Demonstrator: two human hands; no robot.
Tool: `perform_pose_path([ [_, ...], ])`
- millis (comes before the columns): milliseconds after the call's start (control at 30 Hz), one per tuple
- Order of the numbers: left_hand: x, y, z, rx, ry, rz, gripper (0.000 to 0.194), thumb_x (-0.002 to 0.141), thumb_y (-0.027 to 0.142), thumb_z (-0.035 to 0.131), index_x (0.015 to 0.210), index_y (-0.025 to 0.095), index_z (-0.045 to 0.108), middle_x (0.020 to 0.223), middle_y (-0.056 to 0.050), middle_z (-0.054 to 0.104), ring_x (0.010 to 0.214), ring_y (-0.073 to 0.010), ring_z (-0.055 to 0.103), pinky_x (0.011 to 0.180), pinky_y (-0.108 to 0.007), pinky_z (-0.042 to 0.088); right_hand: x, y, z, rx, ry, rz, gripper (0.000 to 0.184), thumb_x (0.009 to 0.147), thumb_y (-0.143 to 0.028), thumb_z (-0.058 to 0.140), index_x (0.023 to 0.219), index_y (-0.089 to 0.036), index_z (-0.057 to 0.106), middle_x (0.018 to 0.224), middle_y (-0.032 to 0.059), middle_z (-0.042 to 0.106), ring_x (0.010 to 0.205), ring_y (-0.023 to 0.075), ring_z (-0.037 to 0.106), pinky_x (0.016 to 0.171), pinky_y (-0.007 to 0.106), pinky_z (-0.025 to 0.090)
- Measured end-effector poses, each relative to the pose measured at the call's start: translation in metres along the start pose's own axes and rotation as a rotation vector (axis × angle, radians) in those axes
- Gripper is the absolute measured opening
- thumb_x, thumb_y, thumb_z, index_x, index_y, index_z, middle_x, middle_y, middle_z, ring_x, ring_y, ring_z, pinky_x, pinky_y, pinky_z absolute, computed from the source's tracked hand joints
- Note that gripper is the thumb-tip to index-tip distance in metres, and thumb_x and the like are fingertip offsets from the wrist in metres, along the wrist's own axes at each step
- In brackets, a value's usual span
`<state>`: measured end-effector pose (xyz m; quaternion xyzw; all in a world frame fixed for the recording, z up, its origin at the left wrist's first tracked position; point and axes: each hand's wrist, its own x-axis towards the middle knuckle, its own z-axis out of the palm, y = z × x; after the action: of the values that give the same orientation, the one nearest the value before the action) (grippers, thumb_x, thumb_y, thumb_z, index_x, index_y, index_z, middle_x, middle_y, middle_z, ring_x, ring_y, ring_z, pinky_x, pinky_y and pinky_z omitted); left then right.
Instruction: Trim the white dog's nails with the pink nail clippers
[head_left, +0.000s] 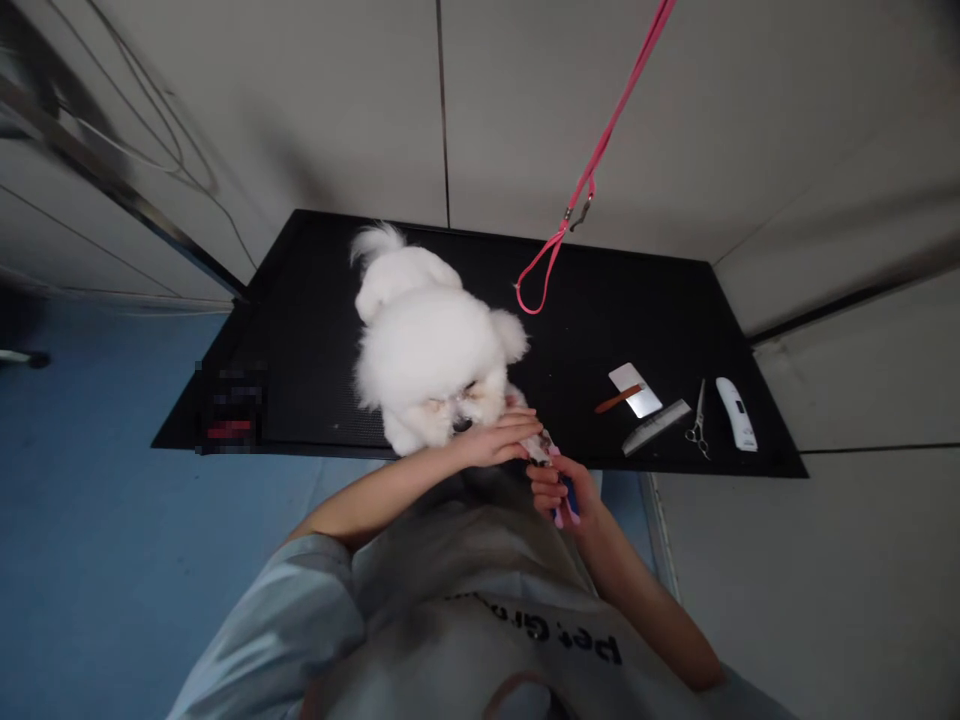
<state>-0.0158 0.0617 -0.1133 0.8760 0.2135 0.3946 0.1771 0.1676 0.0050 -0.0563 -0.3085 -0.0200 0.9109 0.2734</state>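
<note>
Pink-handled metal clipper [568,514] sits in the right hand [562,487], fingers wrapped round the handles, long axis slanting away from the wearer and slightly left, handles on the near side, head end right by the white furry forepaw [535,446] at the front edge of the black rectangular desk [637,290]; whether blades touch a nail, too small to tell. Left hand [502,440] comes across in front of the dog's chin, fingers laid over the foreleg, fingertips at the paw; can't tell if they close round it underneath. Hands nearly meet, clipper tip and paw between them; left is nearer the leg, right nearer the handles. Counts: one fluffy white dog [431,350], head toward the wearer; one clipper; on the desk's right part one silver rectangular plate [643,401], one brown-handled slim tool [616,399] lying across it, one grey straight comb [656,427], one pair of silver metal scissors [699,425], one white oblong electric trimmer [736,414]; one pink looped leash [551,258] hanging above; one blurred dark-and-red item [229,428] at left, unidentifiable
</note>
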Motion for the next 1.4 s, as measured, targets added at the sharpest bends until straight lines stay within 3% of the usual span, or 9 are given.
perform_pose_path([
  [133, 0.007, -0.018, -0.003, 0.101, -0.102, 0.024, 0.037, 0.089, 0.045, 0.043, 0.107, 0.020, 0.062, 0.118, -0.012, 0.059, 0.125, -0.0291, 0.041, 0.110, -0.055, 0.020, -0.005, 0.003, 0.000, 0.150, -0.120, -0.003, 0.024, 0.077, -0.021, 0.058, 0.065, -0.017, 0.038, 0.054, -0.0098, 0.035, 0.040, -0.0008, 0.026, 0.040, 0.009, 0.030],
  [300, 0.013, -0.027, -0.003, 0.102, -0.390, 0.047, 0.043, 0.088, 0.052, 0.040, 0.108, 0.019, 0.059, 0.085, -0.008, 0.064, 0.077, -0.0181, 0.059, 0.080, -0.034, 0.045, 0.000, 0.002, -0.004, 0.055, -0.113, -0.014, 0.015, 0.075, -0.020, 0.059, 0.073, -0.018, 0.043, 0.054, -0.0106, 0.035, 0.039, 0.0005, 0.025, 0.040, 0.011, 0.027],
  [433, 0.016, -0.019, 0.000, 0.126, -0.364, 0.073, 0.044, 0.090, 0.050, 0.034, 0.104, 0.018, 0.060, 0.078, -0.007, 0.064, 0.068, -0.0168, 0.059, 0.066, -0.029, 0.042, -0.002, -0.007, -0.012, -0.072, -0.075, -0.022, 0.021, 0.070, -0.023, 0.062, 0.084, -0.021, 0.046, 0.056, -0.0105, 0.041, 0.040, 0.0018, 0.030, 0.042, 0.014, 0.027],
  [567, 0.016, -0.009, -0.005, 0.172, -0.339, 0.020, 0.038, 0.090, 0.039, 0.032, 0.107, 0.016, 0.058, 0.079, -0.006, 0.068, 0.070, -0.0162, 0.062, 0.066, -0.028, 0.042, -0.018, -0.031, -0.012, -0.569, 0.084, -0.108, 0.038, 0.065, -0.034, 0.062, 0.095, -0.023, 0.043, 0.070, -0.0045, 0.055, 0.052, 0.0090, 0.047, 0.051, 0.024, 0.036],
  [733, 0.022, 0.006, -0.020, 0.167, -0.452, -0.047, 0.035, 0.088, 0.034, 0.036, 0.110, 0.017, 0.058, 0.084, -0.005, 0.070, 0.070, -0.0149, 0.064, 0.061, -0.024, 0.042, -0.038, -0.060, 0.017, -1.911, 0.340, -0.594, 0.031, 0.073, -0.022, 0.055, 0.103, -0.019, 0.051, 0.092, 0.0050, 0.058, 0.081, 0.0181, 0.052, 0.073, 0.033, 0.038],
  [833, 0.030, 0.019, -0.031, 0.188, -0.524, -0.130, 0.031, 0.088, 0.034, 0.039, 0.102, 0.019, 0.062, 0.077, -0.004, 0.070, 0.062, -0.0141, 0.062, 0.054, -0.023, 0.039, -0.042, -0.066, 0.042, -2.641, 0.219, -0.829, 0.036, 0.080, -0.016, 0.050, 0.117, -0.015, 0.053, 0.096, 0.0096, 0.059, 0.085, 0.0207, 0.048, 0.073, 0.034, 0.032],
  [900, 0.035, 0.026, -0.037, 0.210, -0.552, -0.175, 0.030, 0.088, 0.035, 0.038, 0.092, 0.019, 0.064, 0.072, -0.004, 0.069, 0.057, -0.0141, 0.060, 0.050, -0.024, 0.035, -0.040, -0.067, 0.055, -2.909, 0.052, -0.894, 0.037, 0.085, -0.016, 0.046, 0.122, -0.014, 0.051, 0.091, 0.0093, 0.060, 0.079, 0.0197, 0.046, 0.069, 0.034, 0.029],
  [1033, 0.040, 0.034, -0.042, 0.236, -0.583, -0.225, 0.032, 0.088, 0.035, 0.039, 0.079, 0.017, 0.063, 0.066, -0.004, 0.067, 0.053, -0.0140, 0.058, 0.046, -0.025, 0.032, -0.034, -0.067, 0.069, -3.112, -0.137, -0.922, 0.036, 0.088, -0.015, 0.042, 0.124, -0.013, 0.050, 0.085, 0.0076, 0.059, 0.074, 0.0183, 0.042, 0.064, 0.034, 0.022],
  [1400, 0.039, 0.033, -0.037, 0.236, -0.642, -0.215, 0.033, 0.087, 0.035, 0.040, 0.075, 0.016, 0.065, 0.064, -0.006, 0.066, 0.050, -0.0143, 0.055, 0.045, -0.026, 0.030, -0.031, -0.058, 0.073, -3.202, -0.155, -0.838, 0.036, 0.090, -0.014, 0.040, 0.124, -0.010, 0.049, 0.080, 0.0071, 0.058, 0.070, 0.0177, 0.042, 0.061, 0.034, 0.018],
])
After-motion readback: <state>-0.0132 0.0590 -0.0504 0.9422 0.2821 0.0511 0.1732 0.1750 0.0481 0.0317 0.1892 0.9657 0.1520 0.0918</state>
